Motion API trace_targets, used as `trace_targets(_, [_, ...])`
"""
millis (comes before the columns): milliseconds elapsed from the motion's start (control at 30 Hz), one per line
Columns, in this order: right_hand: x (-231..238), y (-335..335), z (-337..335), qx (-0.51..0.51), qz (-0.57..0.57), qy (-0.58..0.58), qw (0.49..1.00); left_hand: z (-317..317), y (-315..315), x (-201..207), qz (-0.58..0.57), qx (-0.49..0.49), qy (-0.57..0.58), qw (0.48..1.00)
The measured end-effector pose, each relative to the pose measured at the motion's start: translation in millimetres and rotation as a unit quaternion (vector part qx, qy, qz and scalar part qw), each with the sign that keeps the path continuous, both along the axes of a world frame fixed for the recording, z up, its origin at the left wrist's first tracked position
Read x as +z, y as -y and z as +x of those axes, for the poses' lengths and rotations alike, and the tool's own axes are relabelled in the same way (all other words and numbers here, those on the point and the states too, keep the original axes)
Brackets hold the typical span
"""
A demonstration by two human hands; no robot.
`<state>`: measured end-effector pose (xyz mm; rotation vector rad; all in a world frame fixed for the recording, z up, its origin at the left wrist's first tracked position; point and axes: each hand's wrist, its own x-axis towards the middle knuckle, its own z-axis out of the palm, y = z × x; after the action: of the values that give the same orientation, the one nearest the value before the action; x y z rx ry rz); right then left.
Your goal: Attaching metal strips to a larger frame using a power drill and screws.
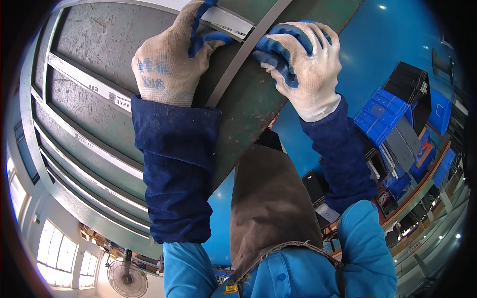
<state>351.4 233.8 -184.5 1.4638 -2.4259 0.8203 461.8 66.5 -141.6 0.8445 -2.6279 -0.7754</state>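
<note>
My left hand [171, 62], in a white knit glove with blue-coated fingers, is at a metal crossbar [226, 22] with a printed white face. Its forefinger reaches over the bar and its thumb lies on the near side, so the hand appears to grip it. The bar's end meets a long grey metal edge strip [241, 57]. Across that strip, my right hand [310, 57], gloved alike, has its fingers curled in, with the tips against or very close to the strip's right side. Whatever those fingers may hold is hidden.
A metal frame with several parallel crossbars [94, 144] lies on the worn green tabletop [243, 131]. To the right, blue crates [382, 111] and black bins [405, 82] stand on a blue floor [377, 30]. A fan [127, 278] and windows show at lower left.
</note>
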Motion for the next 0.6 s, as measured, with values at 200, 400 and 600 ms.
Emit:
trace_targets(200, [17.7, 2.8, -11.7, 0.088, -0.022, -0.067, 0.994, 1.6, 1.4, 5.2, -0.02, 0.009, 0.049, 0.999])
trace_targets(400, [17.7, 8.5, -11.0, 0.103, -0.128, 0.157, 0.974, 1.3, -0.9, 5.9, -0.047, 0.006, 0.034, 0.998])
trace_targets(600, [20.0, 16.0, -11.4, 0.147, -0.216, 0.38, 0.887, 2.4, -1.7, 8.6, -0.031, 0.005, 0.03, 0.999])
